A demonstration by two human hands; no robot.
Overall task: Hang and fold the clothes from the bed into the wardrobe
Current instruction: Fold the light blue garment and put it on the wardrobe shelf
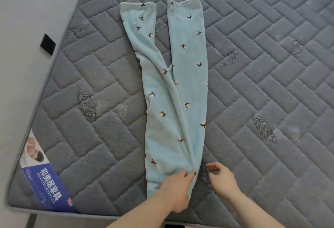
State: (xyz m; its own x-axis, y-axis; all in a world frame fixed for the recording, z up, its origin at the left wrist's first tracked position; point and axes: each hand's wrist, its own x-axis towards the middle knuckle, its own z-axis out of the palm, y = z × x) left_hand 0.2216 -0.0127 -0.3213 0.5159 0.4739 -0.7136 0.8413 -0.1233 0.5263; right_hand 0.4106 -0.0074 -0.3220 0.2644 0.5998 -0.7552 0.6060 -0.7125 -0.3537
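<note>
A pair of light blue fleece trousers [173, 86] with small flower prints lies lengthwise on the grey quilted mattress [262, 83]. Its two legs point away from me and the elastic waistband is near the front edge. My left hand [178, 188] lies on the waistband, its fingers pinching the right corner of the cloth. Just to the right of the trousers, my right hand [221, 178] hovers over the mattress with fingers curled and apart, holding nothing.
A blue printed label [48, 182] covers the mattress's front left corner. A pale wall [21, 28] runs along the left side, with a small black fitting [47, 44] on it. No wardrobe is in view.
</note>
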